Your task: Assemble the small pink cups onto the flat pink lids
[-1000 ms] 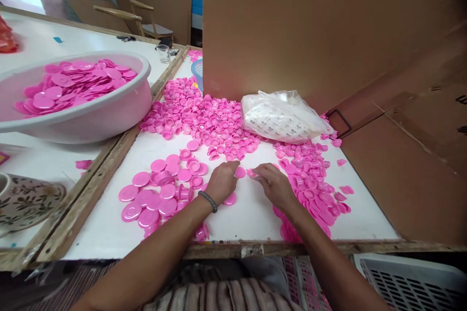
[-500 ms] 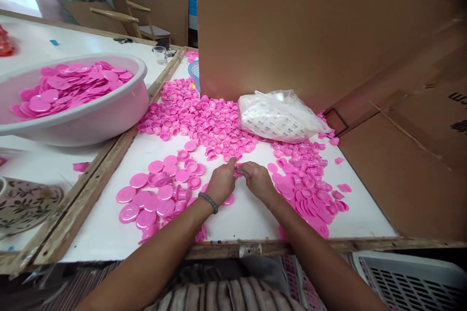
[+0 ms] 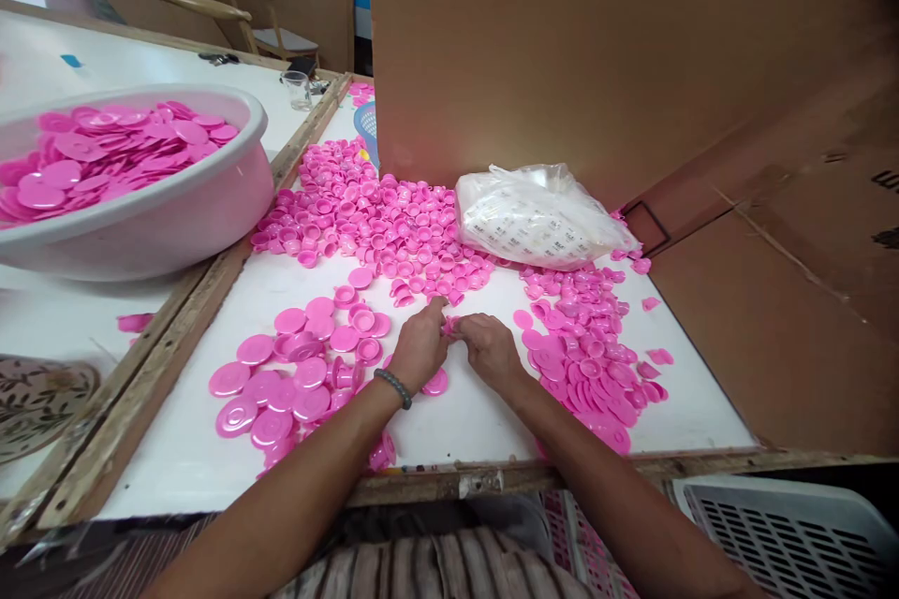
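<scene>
A small pink plastic toy cup (image 3: 450, 325) is pinched between my two hands, mostly covered by fingers. My left hand (image 3: 420, 343), with a grey bead bracelet at the wrist, is closed on its left side. From the right, the fingers of my right hand (image 3: 493, 348) are closed on the same piece. Just beyond the hands spreads a heap of pink toy cups (image 3: 393, 225). Flat pink discs like toy saucers (image 3: 309, 374), with some cups among them, lie left of my left hand. Another pile of pink pieces (image 3: 590, 365) lies to the right.
A large basin (image 3: 211, 206) full of pink discs stands at the left. A white plastic bag (image 3: 540, 220) rests against tall cardboard (image 3: 512, 47) behind. A wooden strip (image 3: 169, 351) divides the white tabletops. A patterned container (image 3: 42, 402) and a grey crate (image 3: 793, 524) are near the edges.
The view has shifted slightly, so most things sit a little further left and higher. Both hands stay together at the small piece, with the fingers slightly repositioned.
</scene>
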`<state>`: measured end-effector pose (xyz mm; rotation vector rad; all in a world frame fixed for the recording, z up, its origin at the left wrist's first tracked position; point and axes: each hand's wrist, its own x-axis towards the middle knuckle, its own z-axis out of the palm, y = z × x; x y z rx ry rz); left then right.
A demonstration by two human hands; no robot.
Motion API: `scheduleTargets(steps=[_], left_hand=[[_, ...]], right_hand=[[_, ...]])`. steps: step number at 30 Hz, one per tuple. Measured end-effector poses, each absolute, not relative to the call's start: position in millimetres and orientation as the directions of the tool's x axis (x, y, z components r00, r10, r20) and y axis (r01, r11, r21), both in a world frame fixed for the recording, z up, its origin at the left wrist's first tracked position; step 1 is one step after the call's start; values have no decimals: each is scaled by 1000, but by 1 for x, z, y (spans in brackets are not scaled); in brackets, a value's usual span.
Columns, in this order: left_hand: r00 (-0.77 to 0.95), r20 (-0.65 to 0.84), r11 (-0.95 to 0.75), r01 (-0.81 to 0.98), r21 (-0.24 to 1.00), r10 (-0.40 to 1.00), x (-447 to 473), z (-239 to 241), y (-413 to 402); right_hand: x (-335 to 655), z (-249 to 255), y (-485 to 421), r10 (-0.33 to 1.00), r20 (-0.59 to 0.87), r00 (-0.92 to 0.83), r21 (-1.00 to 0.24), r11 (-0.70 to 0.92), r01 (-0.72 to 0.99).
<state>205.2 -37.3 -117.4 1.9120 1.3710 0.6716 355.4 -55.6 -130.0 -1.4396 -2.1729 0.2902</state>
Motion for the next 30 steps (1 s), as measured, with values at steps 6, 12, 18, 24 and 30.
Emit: scheduleTargets(steps=[6, 12, 18, 24, 30], left_hand=[[363, -65, -127, 480, 868, 929, 196, -109, -32], [313, -267, 83, 496, 864, 911, 199, -107, -30], [249, -370, 141, 629, 764, 895, 200, -102, -21], [287, -471, 268, 535, 801, 834, 197, -104, -20], [313, -500, 303, 507, 807, 808, 196, -108, -21]], right_hand=[[354, -118, -63, 992, -127, -9, -924, -115, 364], [358, -113, -81, 993, 33, -114, -837, 90, 539], [361, -115, -76, 941, 157, -302, -531, 338, 777], [360, -121, -70, 916, 207, -343, -520, 400, 755], [363, -129, -67, 920, 213, -328, -562, 390, 730]])
